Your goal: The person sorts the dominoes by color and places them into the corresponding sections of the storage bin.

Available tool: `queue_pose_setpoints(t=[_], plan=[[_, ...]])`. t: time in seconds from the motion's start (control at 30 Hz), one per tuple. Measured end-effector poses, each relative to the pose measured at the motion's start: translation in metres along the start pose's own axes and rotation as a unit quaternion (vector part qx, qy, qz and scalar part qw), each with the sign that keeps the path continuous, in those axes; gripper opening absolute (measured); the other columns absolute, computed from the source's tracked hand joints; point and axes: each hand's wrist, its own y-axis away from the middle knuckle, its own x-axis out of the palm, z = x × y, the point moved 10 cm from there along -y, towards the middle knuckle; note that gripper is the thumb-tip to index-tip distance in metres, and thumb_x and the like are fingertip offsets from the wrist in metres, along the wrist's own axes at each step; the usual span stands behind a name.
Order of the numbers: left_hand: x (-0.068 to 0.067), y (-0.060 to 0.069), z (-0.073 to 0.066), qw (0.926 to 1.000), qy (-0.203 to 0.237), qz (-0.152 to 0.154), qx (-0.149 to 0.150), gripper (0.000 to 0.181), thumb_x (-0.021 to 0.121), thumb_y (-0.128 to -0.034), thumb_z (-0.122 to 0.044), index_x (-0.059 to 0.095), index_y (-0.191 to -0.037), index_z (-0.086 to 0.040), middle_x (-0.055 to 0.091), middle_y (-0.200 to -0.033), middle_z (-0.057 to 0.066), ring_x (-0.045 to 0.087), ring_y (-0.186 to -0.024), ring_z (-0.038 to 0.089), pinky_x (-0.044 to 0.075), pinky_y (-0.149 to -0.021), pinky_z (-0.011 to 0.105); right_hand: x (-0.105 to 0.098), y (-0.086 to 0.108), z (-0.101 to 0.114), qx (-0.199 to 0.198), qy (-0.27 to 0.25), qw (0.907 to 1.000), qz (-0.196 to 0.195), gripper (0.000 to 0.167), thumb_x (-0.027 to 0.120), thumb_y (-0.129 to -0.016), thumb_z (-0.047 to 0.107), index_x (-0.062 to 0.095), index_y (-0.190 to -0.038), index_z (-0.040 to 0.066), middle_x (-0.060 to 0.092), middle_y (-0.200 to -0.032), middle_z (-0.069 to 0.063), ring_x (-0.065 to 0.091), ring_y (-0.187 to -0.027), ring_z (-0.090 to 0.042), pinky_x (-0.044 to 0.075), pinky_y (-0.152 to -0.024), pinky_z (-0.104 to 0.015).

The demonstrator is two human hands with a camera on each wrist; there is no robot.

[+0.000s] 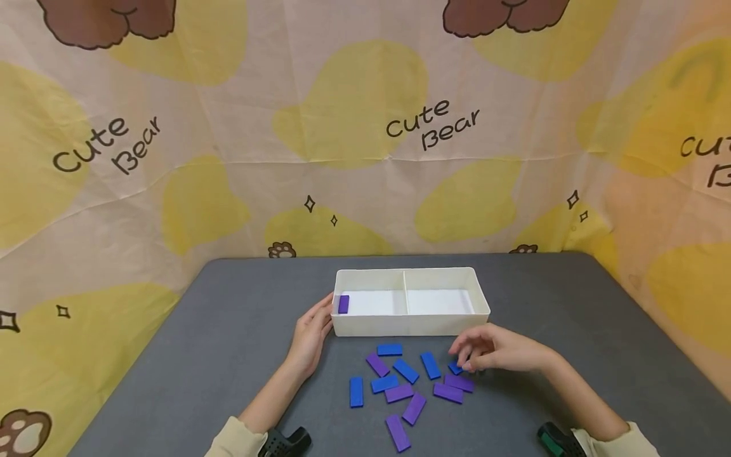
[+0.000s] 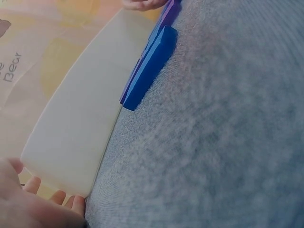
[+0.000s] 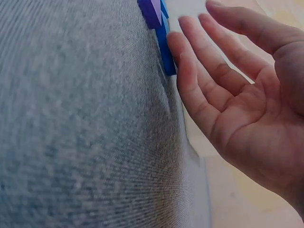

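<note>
Blue and purple blocks (image 1: 406, 371) are lying scattered on the grey tabletop (image 1: 245, 311), lower middle of the frame. At left, the left hand (image 1: 310, 339) is resting its extended fingers against the end of a white tray (image 1: 411, 326). One purple block (image 1: 344, 304) is sitting in the tray's left compartment. Further right, the right hand (image 1: 498, 348) is reaching over a blue block (image 1: 454, 368), thumb spread from loosely bent fingers; whether they are touching it is hard to tell.
</note>
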Motion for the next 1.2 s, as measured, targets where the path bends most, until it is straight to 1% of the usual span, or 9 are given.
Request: queue_pose_setpoints(t=[0.1, 0.17, 0.3, 0.43, 0.6, 0.67, 0.83, 1.0, 1.2], plan=[[0.001, 0.0, 0.0, 1.0, 0.003, 0.001, -0.001, 0.05, 0.049, -0.1112, -0.016, 0.046, -0.157, 0.004, 0.043, -0.164, 0.021, 0.042, -0.151, 0.036, 0.031, -0.125, 0.054, 0.002, 0.002, -0.003, 0.012, -0.016, 0.9997, 0.015, 0.028, 0.064, -0.099, -0.004, 0.061, -0.122, -0.019, 0.072, -0.1, -0.019, 0.068, -0.087, -0.006, 0.058, -0.079, -0.022], [0.001, -0.001, 0.001, 1.0, 0.006, 0.001, -0.004, 0.049, 0.049, -0.111, -0.015, 0.046, -0.157, 0.003, 0.043, -0.164, 0.02, 0.042, -0.151, 0.035, 0.031, -0.125, 0.054, 0.004, 0.003, -0.005, 0.016, -0.022, 0.9992, 0.027, 0.029, 0.065, -0.098, -0.004, 0.061, -0.122, -0.02, 0.073, -0.098, -0.02, 0.069, -0.087, -0.006, 0.058, -0.079, -0.021], [0.002, -0.001, 0.001, 1.0, 0.003, 0.003, -0.004, 0.05, 0.049, -0.1109, -0.016, 0.045, -0.157, 0.003, 0.042, -0.165, 0.021, 0.041, -0.152, 0.036, 0.031, -0.126, 0.054, 0.006, 0.005, -0.007, 0.017, -0.021, 0.9986, 0.044, 0.032, 0.068, -0.097, -0.003, 0.061, -0.123, -0.021, 0.072, -0.095, -0.026, 0.069, -0.085, -0.004, 0.058, -0.079, -0.019], [0.002, -0.001, 0.001, 1.0, 0.006, 0.002, -0.003, 0.05, 0.049, -0.1107, -0.016, 0.045, -0.157, 0.003, 0.042, -0.165, 0.021, 0.042, -0.151, 0.036, 0.031, -0.126, 0.054, 0.006, 0.005, -0.009, 0.021, -0.018, 0.9983, 0.051, 0.034, 0.069, -0.096, -0.002, 0.061, -0.123, -0.021, 0.07, -0.094, -0.03, 0.069, -0.083, -0.003, 0.058, -0.078, -0.019], [0.002, -0.001, -0.001, 1.0, 0.006, 0.002, 0.002, 0.051, 0.049, -0.1106, -0.016, 0.044, -0.157, 0.005, 0.041, -0.164, 0.023, 0.041, -0.151, 0.039, 0.03, -0.125, 0.056, 0.012, 0.004, -0.011, 0.018, -0.025, 0.9969, 0.072, 0.038, 0.068, -0.094, -0.006, 0.057, -0.127, -0.022, 0.063, -0.092, -0.044, 0.069, -0.081, -0.002, 0.058, -0.076, -0.018], [0.002, -0.001, -0.001, 1.0, 0.003, 0.003, 0.005, 0.052, 0.049, -0.1108, -0.016, 0.043, -0.157, 0.006, 0.041, -0.164, 0.024, 0.041, -0.151, 0.04, 0.03, -0.125, 0.057, 0.016, 0.003, -0.01, 0.012, -0.032, 0.9959, 0.084, 0.041, 0.067, -0.093, -0.007, 0.056, -0.13, -0.021, 0.061, -0.092, -0.047, 0.069, -0.079, -0.002, 0.057, -0.074, -0.018], [0.003, 0.0, -0.003, 1.0, 0.004, 0.004, 0.005, 0.052, 0.049, -0.1111, -0.016, 0.042, -0.157, 0.007, 0.041, -0.164, 0.024, 0.041, -0.151, 0.039, 0.029, -0.126, 0.057, 0.022, 0.001, -0.009, 0.007, -0.038, 0.9948, 0.094, 0.048, 0.073, -0.092, -0.004, 0.055, -0.134, -0.019, 0.062, -0.09, -0.044, 0.066, -0.073, 0.0, 0.056, -0.067, -0.016], [0.004, 0.001, -0.004, 1.0, 0.004, 0.006, 0.006, 0.052, 0.049, -0.1115, -0.017, 0.042, -0.158, 0.006, 0.04, -0.165, 0.023, 0.04, -0.152, 0.039, 0.028, -0.126, 0.056, 0.024, -0.001, -0.012, 0.018, -0.026, 0.9957, 0.087, 0.05, 0.08, -0.087, -0.002, 0.058, -0.13, -0.015, 0.064, -0.084, -0.032, 0.064, -0.068, 0.001, 0.055, -0.064, -0.015], [0.003, 0.003, -0.002, 1.0, 0.007, 0.004, 0.0, 0.052, 0.049, -0.1111, -0.016, 0.043, -0.158, 0.006, 0.04, -0.165, 0.023, 0.04, -0.152, 0.039, 0.028, -0.127, 0.055, 0.025, -0.002, -0.013, 0.019, -0.004, 0.9968, 0.078, 0.05, 0.083, -0.083, -0.003, 0.061, -0.127, -0.012, 0.062, -0.08, -0.028, 0.062, -0.067, 0.001, 0.055, -0.062, -0.016]])
